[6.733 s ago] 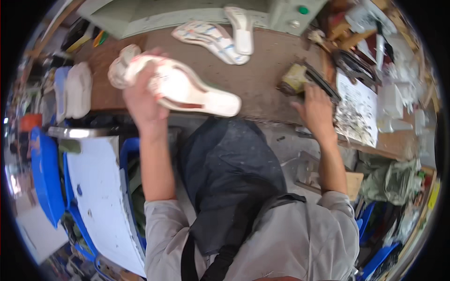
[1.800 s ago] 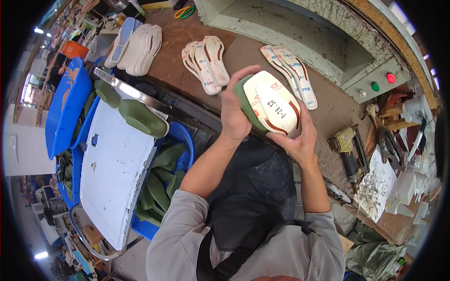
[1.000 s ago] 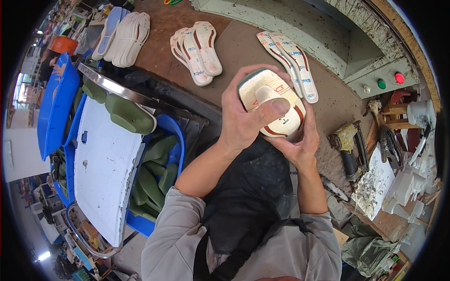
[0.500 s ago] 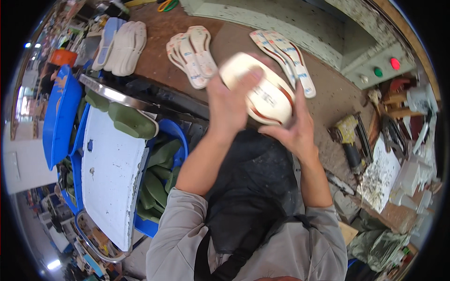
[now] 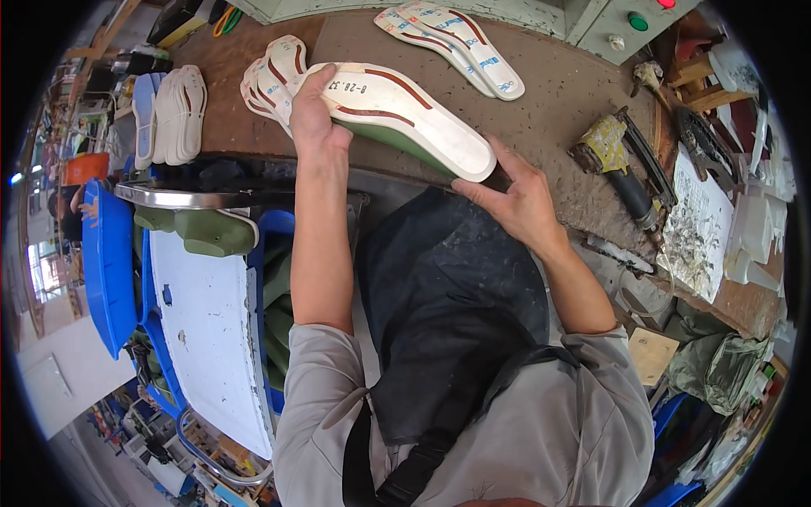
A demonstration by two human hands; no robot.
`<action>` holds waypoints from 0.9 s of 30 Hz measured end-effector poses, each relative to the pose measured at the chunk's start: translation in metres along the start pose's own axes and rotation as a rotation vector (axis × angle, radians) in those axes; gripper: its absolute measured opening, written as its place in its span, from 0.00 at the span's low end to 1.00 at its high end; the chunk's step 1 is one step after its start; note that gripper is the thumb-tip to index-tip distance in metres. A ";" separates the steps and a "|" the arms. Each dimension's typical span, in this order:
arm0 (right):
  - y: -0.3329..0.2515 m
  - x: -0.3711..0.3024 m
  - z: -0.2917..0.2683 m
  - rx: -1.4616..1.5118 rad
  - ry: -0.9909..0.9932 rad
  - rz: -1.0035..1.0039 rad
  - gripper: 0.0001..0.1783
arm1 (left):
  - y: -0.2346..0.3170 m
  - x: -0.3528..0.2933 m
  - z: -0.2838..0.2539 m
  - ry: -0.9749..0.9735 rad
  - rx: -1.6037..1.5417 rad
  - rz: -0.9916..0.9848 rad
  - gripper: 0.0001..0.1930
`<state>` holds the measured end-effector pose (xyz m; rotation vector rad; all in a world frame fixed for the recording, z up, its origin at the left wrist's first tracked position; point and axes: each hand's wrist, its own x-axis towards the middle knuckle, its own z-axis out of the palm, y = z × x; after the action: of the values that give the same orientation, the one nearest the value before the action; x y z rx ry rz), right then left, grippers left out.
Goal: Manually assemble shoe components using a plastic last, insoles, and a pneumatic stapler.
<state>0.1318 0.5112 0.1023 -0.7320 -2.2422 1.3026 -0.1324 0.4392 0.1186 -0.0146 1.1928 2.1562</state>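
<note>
A white insole board (image 5: 422,117) with brown strips and dark printing lies sole-side up along a green shoe last (image 5: 384,138). Both hands hold the pair level, above the bench edge. My left hand (image 5: 317,122) grips one broad end, its thumb pressed on the white face. At the other, rounded end, my right hand (image 5: 515,193) is closed around the tip, with the thumb below and fingers partly hidden behind. Just past my left hand, a small stack of similar insole boards (image 5: 285,57) lies partly covered. More insole boards (image 5: 456,42) rest farther back.
Bundled white insoles (image 5: 182,114) stand at the bench's left. A yellow-taped pneumatic tool (image 5: 621,177) lies on the right. Green lasts (image 5: 220,228) sit by a metal-edged rack, near a white panel (image 5: 207,321) and blue bin (image 5: 110,270). A control box (image 5: 612,29) is at the back.
The last and insole board have turned from a tilted, foreshortened pose to lying lengthwise. My hands have spread apart to its two ends. The whole view has shifted.
</note>
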 end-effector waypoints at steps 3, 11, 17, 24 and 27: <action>0.007 -0.001 0.004 0.121 0.006 0.045 0.40 | -0.001 -0.002 0.003 0.011 0.008 0.016 0.08; -0.002 -0.006 0.004 0.003 0.036 0.009 0.39 | 0.001 -0.005 0.003 -0.019 0.008 0.031 0.08; -0.003 -0.020 -0.022 -0.175 0.007 -0.060 0.44 | -0.003 -0.006 0.006 -0.127 0.034 0.053 0.14; 0.038 -0.061 -0.125 -1.124 0.174 -0.048 0.38 | 0.011 -0.057 0.022 -0.170 0.108 0.260 0.14; 0.048 -0.055 -0.140 -1.196 0.165 0.080 0.37 | 0.000 -0.089 0.051 -0.209 0.124 0.339 0.12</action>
<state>0.2697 0.5863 0.1175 -1.2264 -2.7100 -0.2408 -0.0476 0.4292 0.1759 0.4868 1.2738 2.2947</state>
